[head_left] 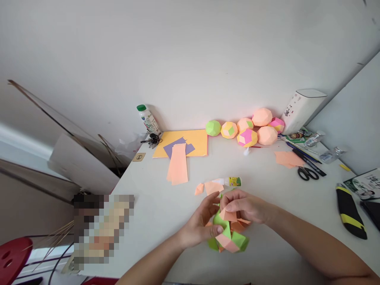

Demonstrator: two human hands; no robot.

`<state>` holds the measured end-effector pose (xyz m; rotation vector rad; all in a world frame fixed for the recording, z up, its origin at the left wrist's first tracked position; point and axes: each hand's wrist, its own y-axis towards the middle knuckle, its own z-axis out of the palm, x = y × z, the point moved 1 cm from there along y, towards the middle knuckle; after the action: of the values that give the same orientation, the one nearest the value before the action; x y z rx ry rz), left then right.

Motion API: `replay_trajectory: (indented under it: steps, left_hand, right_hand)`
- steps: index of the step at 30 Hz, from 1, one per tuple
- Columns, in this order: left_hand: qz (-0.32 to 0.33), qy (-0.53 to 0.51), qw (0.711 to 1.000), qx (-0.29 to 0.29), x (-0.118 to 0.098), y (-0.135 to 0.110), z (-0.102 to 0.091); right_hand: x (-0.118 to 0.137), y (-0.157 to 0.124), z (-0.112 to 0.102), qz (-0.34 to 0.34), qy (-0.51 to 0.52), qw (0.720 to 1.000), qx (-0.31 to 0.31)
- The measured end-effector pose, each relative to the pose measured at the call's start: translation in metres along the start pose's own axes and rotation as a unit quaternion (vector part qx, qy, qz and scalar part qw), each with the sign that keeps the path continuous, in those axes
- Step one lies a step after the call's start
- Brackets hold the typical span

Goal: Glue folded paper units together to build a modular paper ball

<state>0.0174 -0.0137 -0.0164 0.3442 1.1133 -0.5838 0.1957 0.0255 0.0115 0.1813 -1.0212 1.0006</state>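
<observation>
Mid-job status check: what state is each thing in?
Paper model, open, flaps sticking out
Left hand, holding the model
Right hand, pinching a peach piece
Glue bottle, on its side
Green-capped bottle, standing, capped
Scissors, lying down
Peach strips, flat, overlapping
Green paper ball, looks closed

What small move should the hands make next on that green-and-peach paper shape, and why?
Perhaps the right hand should ease the peach piece into line with the green panel while the left hand steadies the paper shape. The right hand pinches that piece, the left thumb rests on the shape, and peach flaps jut out, so it looks unfinished.
</observation>
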Motion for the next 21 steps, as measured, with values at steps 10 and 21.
replay_trajectory:
  steps: [10, 21]
  left_hand:
    - [-0.178, -0.074, 0.980, 0.052, 0.004, -0.005, -0.012]
    - [-0.157, 0.069, 0.980, 0.102, -0.017, -0.010, -0.019]
  right_hand:
    - [-0.003, 0.006, -0.004, 0.013, 0.068, 0.998, -0.002]
    - [-0.006, 0.010, -0.014, 0.045, -0.018, 0.998, 0.043]
